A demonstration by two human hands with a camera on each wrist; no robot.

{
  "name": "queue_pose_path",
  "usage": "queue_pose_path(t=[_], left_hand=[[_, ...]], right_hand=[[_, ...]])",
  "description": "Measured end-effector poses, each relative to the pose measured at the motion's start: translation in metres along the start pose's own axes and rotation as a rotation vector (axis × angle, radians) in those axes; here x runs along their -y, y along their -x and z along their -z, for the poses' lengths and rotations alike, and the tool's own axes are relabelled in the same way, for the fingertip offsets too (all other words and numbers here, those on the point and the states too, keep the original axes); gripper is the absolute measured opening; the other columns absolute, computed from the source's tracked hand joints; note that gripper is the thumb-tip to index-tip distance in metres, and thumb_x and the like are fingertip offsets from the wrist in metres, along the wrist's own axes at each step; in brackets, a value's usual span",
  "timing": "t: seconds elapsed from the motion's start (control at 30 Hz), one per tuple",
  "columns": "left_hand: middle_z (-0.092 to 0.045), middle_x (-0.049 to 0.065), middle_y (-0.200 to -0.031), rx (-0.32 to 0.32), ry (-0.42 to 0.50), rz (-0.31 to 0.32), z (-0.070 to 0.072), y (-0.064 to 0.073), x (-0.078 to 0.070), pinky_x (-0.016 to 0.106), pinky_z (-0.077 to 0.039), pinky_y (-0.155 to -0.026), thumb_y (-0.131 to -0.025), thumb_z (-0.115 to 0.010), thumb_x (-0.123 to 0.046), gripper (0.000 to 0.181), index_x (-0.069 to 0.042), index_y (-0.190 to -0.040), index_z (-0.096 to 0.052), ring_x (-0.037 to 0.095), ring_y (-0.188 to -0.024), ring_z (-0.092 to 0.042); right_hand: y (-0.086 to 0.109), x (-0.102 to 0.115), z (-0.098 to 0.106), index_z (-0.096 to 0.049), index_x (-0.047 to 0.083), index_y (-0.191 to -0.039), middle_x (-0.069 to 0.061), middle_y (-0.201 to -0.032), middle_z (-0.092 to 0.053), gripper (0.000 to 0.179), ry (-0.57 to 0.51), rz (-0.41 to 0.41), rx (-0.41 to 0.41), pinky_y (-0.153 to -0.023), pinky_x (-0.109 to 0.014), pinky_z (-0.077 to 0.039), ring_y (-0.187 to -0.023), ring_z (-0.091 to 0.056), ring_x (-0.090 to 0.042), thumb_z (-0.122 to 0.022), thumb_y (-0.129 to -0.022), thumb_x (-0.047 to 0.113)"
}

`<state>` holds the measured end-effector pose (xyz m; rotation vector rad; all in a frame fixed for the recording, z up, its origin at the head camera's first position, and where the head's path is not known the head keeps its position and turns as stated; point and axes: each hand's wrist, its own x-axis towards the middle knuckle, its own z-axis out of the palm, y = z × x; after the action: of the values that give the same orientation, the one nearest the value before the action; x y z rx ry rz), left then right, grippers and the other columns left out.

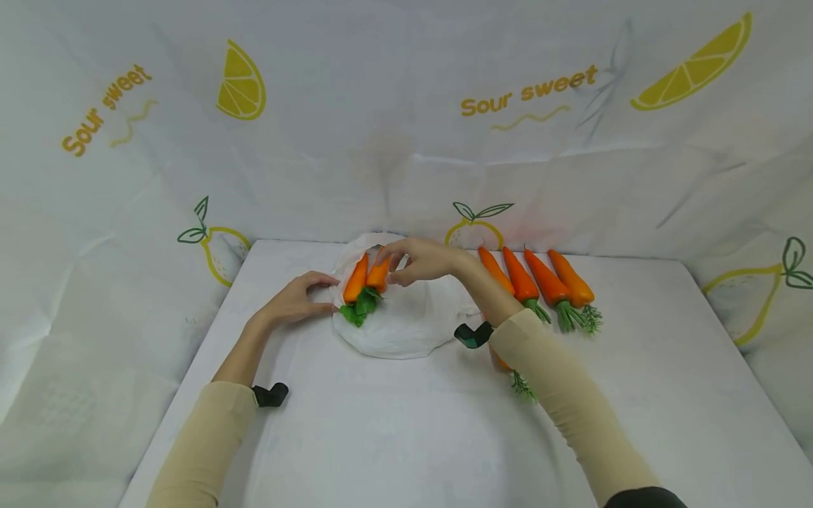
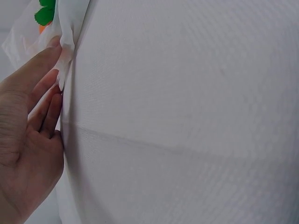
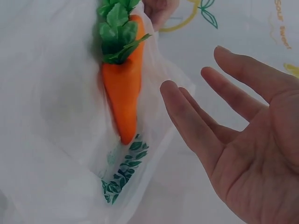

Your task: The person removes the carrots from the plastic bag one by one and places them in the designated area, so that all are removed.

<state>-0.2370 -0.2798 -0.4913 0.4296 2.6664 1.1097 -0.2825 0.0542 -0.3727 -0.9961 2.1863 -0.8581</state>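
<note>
Two orange carrots with green leafy tops lie side by side on a thin white plastic bag [image 1: 406, 331]; the nearer one [image 3: 122, 88] shows clearly in the right wrist view, beside a green leaf print on the film. Whether a layer of film covers them I cannot tell. At the bag's left edge, my left hand [image 1: 293, 302] touches the film with thumb and fingertips, fairly straight and spread apart. My right hand [image 1: 422, 259] hovers over the carrots' far end. Its fingers [image 3: 184, 121] are extended and apart from the carrots, holding nothing.
To the right, several more carrots [image 1: 549, 275] lie in a row near the table's back edge. Another carrot is mostly hidden under my right forearm, its green top [image 1: 522, 386] showing. A white cloth with lemon prints [image 1: 241, 81] rises behind the white table [image 1: 394, 437].
</note>
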Motion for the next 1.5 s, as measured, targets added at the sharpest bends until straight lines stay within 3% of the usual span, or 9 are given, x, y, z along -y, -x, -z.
queue_pose_path(t=[0.13,0.23,0.47,0.67,0.83,1.07,1.3,1.4,1.5], left_hand=[[-0.061,0.019,-0.151,0.003,0.005,0.003,-0.001,-0.001,0.002,0.06,-0.037,-0.13,-0.092,-0.088,-0.021,0.057,-0.009,-0.143,-0.067,0.039,-0.144,-0.054],[-0.062,0.02,-0.15,0.002,0.002,-0.001,-0.001,-0.001,0.002,0.061,-0.038,-0.13,-0.091,-0.088,-0.021,0.057,-0.009,-0.143,-0.067,0.04,-0.143,-0.054],[-0.062,0.019,-0.149,0.006,-0.004,-0.001,-0.001,-0.001,0.001,0.061,-0.036,-0.131,-0.091,-0.088,-0.023,0.057,-0.009,-0.143,-0.067,0.04,-0.144,-0.054],[-0.062,0.02,-0.148,0.007,-0.008,-0.007,-0.001,-0.001,0.001,0.062,-0.037,-0.13,-0.092,-0.087,-0.024,0.056,-0.008,-0.143,-0.067,0.04,-0.143,-0.055],[-0.062,0.021,-0.148,0.003,-0.015,-0.014,-0.001,0.0,0.001,0.063,-0.037,-0.129,-0.093,-0.086,-0.025,0.056,-0.008,-0.143,-0.067,0.041,-0.143,-0.055],[-0.062,0.02,-0.149,0.005,-0.005,-0.01,-0.002,0.0,-0.001,0.061,-0.038,-0.129,-0.092,-0.087,-0.024,0.056,-0.009,-0.142,-0.068,0.04,-0.142,-0.055],[-0.062,0.02,-0.148,0.003,-0.008,-0.013,-0.001,0.0,0.0,0.06,-0.039,-0.129,-0.092,-0.087,-0.022,0.055,-0.009,-0.142,-0.068,0.039,-0.141,-0.055],[-0.062,0.02,-0.148,0.0,-0.011,-0.011,-0.001,0.0,-0.001,0.061,-0.039,-0.129,-0.092,-0.087,-0.022,0.055,-0.009,-0.142,-0.068,0.039,-0.141,-0.056],[-0.063,0.019,-0.148,-0.002,-0.008,-0.009,-0.001,0.0,-0.001,0.061,-0.039,-0.129,-0.092,-0.087,-0.023,0.055,-0.009,-0.141,-0.068,0.039,-0.141,-0.056]], right_hand=[[-0.014,-0.007,-0.004,-0.061,0.006,-0.148,-0.022,-0.137,-0.063,0.045,-0.033,-0.033,0.02,-0.103,-0.054,-0.064,-0.112,-0.074,-0.047,-0.067,-0.105,0.016],[-0.022,-0.013,-0.008,-0.06,0.005,-0.148,-0.023,-0.136,-0.062,0.045,-0.063,-0.053,0.026,-0.104,-0.053,-0.064,-0.114,-0.074,-0.048,-0.067,-0.105,0.015],[-0.04,-0.027,-0.017,-0.054,0.009,-0.154,-0.022,-0.134,-0.062,0.052,-0.104,-0.135,0.017,-0.103,-0.043,-0.065,-0.116,-0.074,-0.041,-0.069,-0.107,0.023],[-0.049,-0.033,-0.024,-0.049,0.014,-0.16,-0.021,-0.123,-0.064,0.059,-0.082,-0.179,-0.009,-0.095,-0.038,-0.066,-0.102,-0.073,-0.034,-0.07,-0.107,0.029],[-0.054,-0.036,-0.031,-0.047,0.014,-0.161,-0.021,-0.13,-0.061,0.059,-0.069,-0.203,-0.002,-0.096,-0.039,-0.066,-0.102,-0.072,-0.031,-0.067,-0.108,0.032],[-0.054,-0.035,-0.034,-0.05,0.013,-0.159,-0.022,-0.139,-0.057,0.055,-0.065,-0.191,0.002,-0.096,-0.039,-0.066,-0.104,-0.071,-0.03,-0.065,-0.11,0.032],[-0.054,-0.037,-0.035,-0.06,0.009,-0.147,-0.016,-0.154,-0.05,0.048,0.0,-0.143,-0.022,-0.088,-0.026,-0.056,-0.105,-0.062,-0.022,-0.074,-0.104,0.026],[-0.053,-0.038,-0.036,-0.06,0.009,-0.145,-0.016,-0.155,-0.048,0.048,-0.008,-0.136,-0.027,-0.094,-0.029,-0.057,-0.105,-0.064,-0.023,-0.076,-0.102,0.024],[-0.051,-0.038,-0.036,-0.06,0.009,-0.145,-0.015,-0.158,-0.047,0.048,-0.006,-0.133,-0.03,-0.106,-0.036,-0.056,-0.118,-0.061,-0.027,-0.076,-0.102,0.024]])
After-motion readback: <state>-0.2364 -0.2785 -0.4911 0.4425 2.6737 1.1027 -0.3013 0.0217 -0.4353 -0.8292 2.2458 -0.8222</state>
